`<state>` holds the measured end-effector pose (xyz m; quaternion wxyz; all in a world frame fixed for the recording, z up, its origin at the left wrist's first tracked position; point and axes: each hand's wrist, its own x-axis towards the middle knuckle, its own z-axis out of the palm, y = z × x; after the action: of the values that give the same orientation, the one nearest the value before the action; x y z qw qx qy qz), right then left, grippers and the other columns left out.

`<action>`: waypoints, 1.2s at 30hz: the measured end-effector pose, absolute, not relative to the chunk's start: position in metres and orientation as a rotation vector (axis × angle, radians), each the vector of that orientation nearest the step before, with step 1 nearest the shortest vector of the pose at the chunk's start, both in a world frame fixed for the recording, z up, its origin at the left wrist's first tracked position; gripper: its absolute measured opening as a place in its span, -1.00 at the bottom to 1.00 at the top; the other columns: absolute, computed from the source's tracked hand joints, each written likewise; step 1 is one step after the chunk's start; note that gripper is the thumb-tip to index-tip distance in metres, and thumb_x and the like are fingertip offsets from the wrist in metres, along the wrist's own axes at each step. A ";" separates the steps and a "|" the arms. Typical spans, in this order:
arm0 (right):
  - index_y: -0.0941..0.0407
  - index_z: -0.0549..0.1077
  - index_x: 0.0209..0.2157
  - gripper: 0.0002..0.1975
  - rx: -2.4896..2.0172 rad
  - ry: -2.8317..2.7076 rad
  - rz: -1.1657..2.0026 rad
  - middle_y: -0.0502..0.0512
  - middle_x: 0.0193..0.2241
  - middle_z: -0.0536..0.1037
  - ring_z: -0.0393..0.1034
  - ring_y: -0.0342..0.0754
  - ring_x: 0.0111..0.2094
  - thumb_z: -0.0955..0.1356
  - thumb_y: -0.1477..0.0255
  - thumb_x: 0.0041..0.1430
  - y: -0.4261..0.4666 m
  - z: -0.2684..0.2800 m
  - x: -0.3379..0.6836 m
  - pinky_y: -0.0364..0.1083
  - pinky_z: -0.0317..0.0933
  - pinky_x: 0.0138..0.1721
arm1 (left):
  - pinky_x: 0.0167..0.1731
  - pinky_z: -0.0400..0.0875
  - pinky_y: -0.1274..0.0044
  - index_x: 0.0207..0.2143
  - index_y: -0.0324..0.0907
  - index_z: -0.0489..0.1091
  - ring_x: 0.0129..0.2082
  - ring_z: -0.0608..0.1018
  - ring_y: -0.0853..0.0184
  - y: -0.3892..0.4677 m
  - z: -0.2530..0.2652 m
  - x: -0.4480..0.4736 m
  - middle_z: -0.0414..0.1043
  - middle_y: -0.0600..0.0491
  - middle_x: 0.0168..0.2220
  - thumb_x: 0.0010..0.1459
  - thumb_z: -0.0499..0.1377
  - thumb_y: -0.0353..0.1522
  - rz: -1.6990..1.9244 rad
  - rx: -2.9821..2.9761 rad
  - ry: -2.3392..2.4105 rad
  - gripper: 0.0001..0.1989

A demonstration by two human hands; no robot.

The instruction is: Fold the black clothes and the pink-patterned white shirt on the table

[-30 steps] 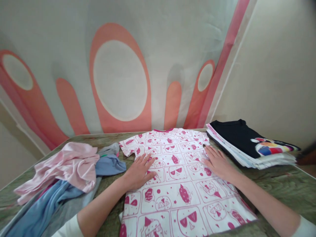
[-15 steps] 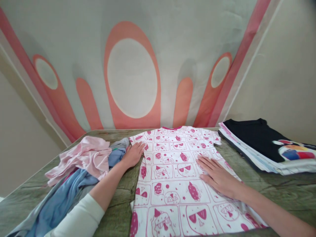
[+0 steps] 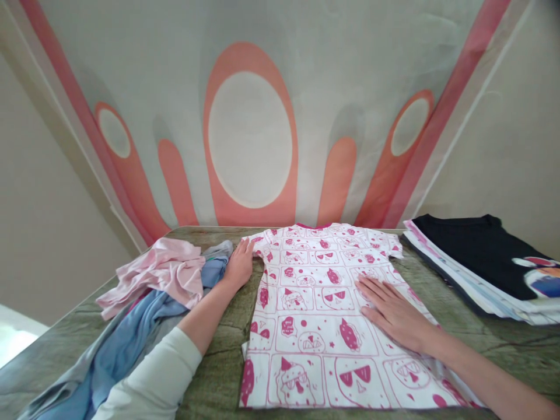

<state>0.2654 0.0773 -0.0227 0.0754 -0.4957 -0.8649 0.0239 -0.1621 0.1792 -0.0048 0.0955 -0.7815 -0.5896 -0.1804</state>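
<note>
A white T-shirt point(image 3: 315, 303) with magenta cartoon prints and a magenta collar lies spread flat, its neck toward the wall. My left hand point(image 3: 240, 263) is at its left sleeve, fingers stretched out and touching the sleeve's edge. On the right part of the shirt body rests my right hand point(image 3: 391, 312), palm down with the fingers extended. Neither hand grips anything. A bit of white cloth shows from under the shirt's lower left edge.
A loose heap holds a pink garment point(image 3: 160, 268) and a blue garment point(image 3: 131, 338) at the left. Folded clothes topped by a black T-shirt point(image 3: 476, 251) are stacked at the right. The wooden-patterned table point(image 3: 219, 356) meets a wall with a coral design point(image 3: 251, 198).
My left hand has moved up along the shirt's left side to the sleeve's outer edge. My right hand stays on the shirt. The view has turned slightly left.
</note>
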 end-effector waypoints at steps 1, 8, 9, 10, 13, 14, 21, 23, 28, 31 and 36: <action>-0.01 -0.05 0.25 -0.39 -1.489 -2.593 0.068 0.00 0.25 -0.04 -0.18 0.03 0.25 0.06 0.06 0.23 0.078 -0.023 0.265 0.11 -0.23 0.23 | 0.16 -0.04 0.28 0.17 -0.31 0.07 0.25 -0.02 0.17 0.176 -0.001 -0.157 0.01 -0.16 0.22 0.23 -0.16 -0.46 -0.559 -2.318 -1.720 -0.55; 0.02 -0.04 0.25 -0.39 -1.509 -2.603 0.060 0.01 0.26 -0.05 -0.20 0.01 0.25 0.05 0.06 0.24 0.077 -0.019 0.262 0.10 -0.23 0.23 | 0.17 -0.07 0.37 0.21 -0.16 0.02 0.24 0.03 0.27 0.155 0.009 -0.121 -0.03 -0.02 0.25 0.31 -0.22 -0.26 -0.308 -2.801 -1.398 -0.54; 0.02 -0.05 0.25 -0.39 -1.508 -2.602 0.062 0.01 0.26 -0.05 -0.20 0.01 0.25 0.04 0.06 0.24 0.077 -0.018 0.261 0.11 -0.24 0.23 | 0.17 -0.08 0.35 0.22 -0.15 0.01 0.24 0.03 0.26 0.155 0.007 -0.120 -0.02 -0.02 0.25 0.30 -0.22 -0.22 -0.242 -2.840 -1.410 -0.52; 0.02 -0.07 0.25 -0.39 -1.507 -2.602 0.067 0.01 0.26 -0.05 -0.21 0.01 0.25 0.04 0.07 0.24 0.076 -0.018 0.261 0.11 -0.24 0.23 | 0.17 -0.10 0.33 0.22 -0.15 0.00 0.24 0.03 0.23 0.154 0.006 -0.121 -0.04 -0.02 0.25 0.30 -0.22 -0.18 -0.195 -2.851 -1.438 -0.50; 0.01 -0.10 0.26 -0.39 -1.544 -2.599 0.078 -0.02 0.26 -0.07 -0.22 0.00 0.26 0.02 0.06 0.24 0.075 -0.019 0.262 0.10 -0.24 0.23 | 0.16 -0.13 0.29 0.24 -0.15 -0.03 0.25 -0.03 0.18 0.155 0.002 -0.126 -0.12 -0.03 0.27 0.28 -0.23 -0.11 -0.156 -2.817 -1.519 -0.45; 0.01 -0.10 0.26 -0.38 -1.578 -2.589 0.073 -0.03 0.26 -0.07 -0.22 0.00 0.26 0.02 0.06 0.24 0.074 -0.020 0.263 0.10 -0.23 0.23 | 0.16 -0.13 0.29 0.24 -0.14 -0.04 0.25 -0.04 0.18 0.156 0.002 -0.128 -0.13 -0.03 0.27 0.28 -0.23 -0.10 -0.156 -2.808 -1.533 -0.45; 0.05 0.01 0.24 -0.31 -1.915 -2.398 -0.051 0.02 0.24 0.01 -0.16 0.07 0.24 -0.01 -0.02 0.18 0.080 -0.031 0.288 0.12 -0.16 0.20 | 0.14 -0.02 0.39 0.14 -0.23 0.17 0.19 0.14 0.24 0.163 0.002 -0.134 0.12 -0.09 0.18 0.29 -0.17 -0.21 -0.344 -2.731 -1.523 -0.54; 0.10 0.04 0.23 -0.30 -1.957 -2.364 -0.079 0.06 0.24 0.02 -0.15 0.07 0.24 -0.02 -0.01 0.19 0.083 -0.032 0.294 0.11 -0.13 0.19 | 0.11 0.05 0.43 0.02 -0.24 0.30 0.12 0.24 0.25 0.161 0.008 -0.134 0.26 -0.09 0.09 0.28 -0.14 -0.25 -0.475 -2.658 -1.522 -0.60; 0.15 0.08 0.21 -0.30 -1.938 -2.358 -0.096 0.10 0.24 0.04 -0.12 0.08 0.23 -0.02 0.02 0.19 0.086 -0.034 0.299 0.11 -0.11 0.18 | -0.20 0.29 0.48 -0.34 -0.23 0.42 -0.23 0.48 0.22 0.151 0.029 -0.134 0.46 -0.08 -0.30 0.18 0.01 -0.25 -0.543 -2.355 -1.900 -0.72; 0.15 0.10 0.20 -0.32 -1.919 -2.345 -0.088 0.12 0.23 0.07 -0.11 0.09 0.23 -0.01 0.03 0.20 0.085 -0.033 0.297 0.12 -0.10 0.17 | -0.37 0.29 0.54 -0.48 -0.23 0.43 -0.40 0.51 0.25 0.147 0.035 -0.133 0.46 -0.04 -0.49 0.11 0.07 -0.20 -0.441 -2.389 -2.142 -0.70; 0.10 0.11 0.20 -0.35 -1.909 -2.306 -0.075 0.10 0.22 0.09 -0.10 0.10 0.22 0.00 0.05 0.19 0.085 -0.032 0.295 0.14 -0.09 0.16 | -0.53 0.26 0.63 -0.40 -0.22 0.48 -0.58 0.48 0.38 0.145 0.032 -0.129 0.46 0.07 -0.58 0.03 0.13 -0.22 -0.532 -2.569 -2.411 -0.75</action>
<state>0.2954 0.0847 -0.0322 0.0732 -0.6357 -0.7680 -0.0250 -0.1286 0.1450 0.0317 -0.2093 -0.7051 -0.6617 -0.1459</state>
